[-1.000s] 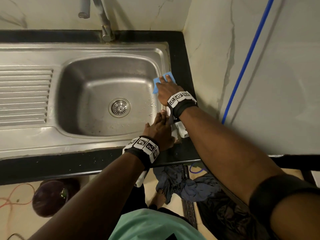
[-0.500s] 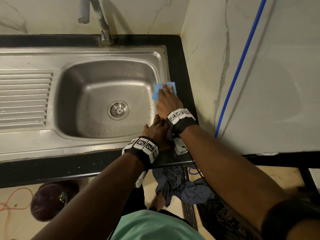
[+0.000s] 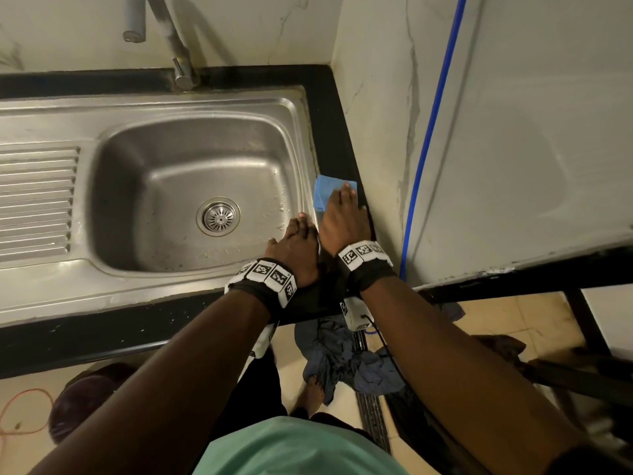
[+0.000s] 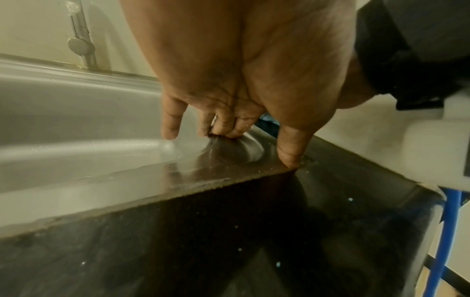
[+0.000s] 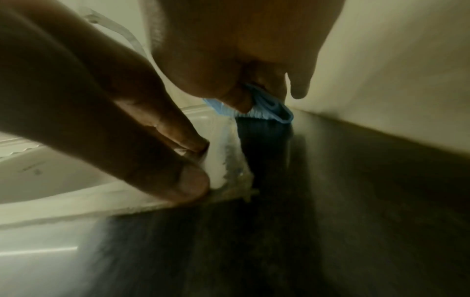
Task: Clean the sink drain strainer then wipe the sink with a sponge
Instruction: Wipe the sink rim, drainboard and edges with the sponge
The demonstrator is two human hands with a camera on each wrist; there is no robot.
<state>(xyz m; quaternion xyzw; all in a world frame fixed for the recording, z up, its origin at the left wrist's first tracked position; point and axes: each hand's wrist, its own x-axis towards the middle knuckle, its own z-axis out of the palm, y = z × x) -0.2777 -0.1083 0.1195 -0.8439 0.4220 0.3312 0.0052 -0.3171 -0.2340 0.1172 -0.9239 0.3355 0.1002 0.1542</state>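
The steel sink (image 3: pixel 191 108) has its round drain strainer (image 3: pixel 219 217) seated in the middle of the basin floor. A blue sponge (image 3: pixel 330 192) lies on the sink's right rim, against the black counter. My right hand (image 3: pixel 342 214) lies on top of it. In the right wrist view the thumb and fingers of that hand (image 5: pixel 254 96) pinch the sponge (image 5: pixel 269 112). My left hand (image 3: pixel 294 234) rests at the sink's front right corner and holds nothing. Its straight fingers (image 4: pixel 229 132) touch the wet rim (image 4: pixel 178 170).
A tap (image 3: pixel 178 63) stands behind the basin, and a ribbed draining board (image 3: pixel 34 200) lies to its left. A wall with a blue pipe (image 3: pixel 431 132) closes in the right side. The black counter (image 3: pixel 102 334) runs along the front. A dark cloth (image 3: pixel 342 358) lies on the floor.
My right hand has slid the sponge toward me along the right rim, close to my left hand. The left hand has stayed at the front right corner.
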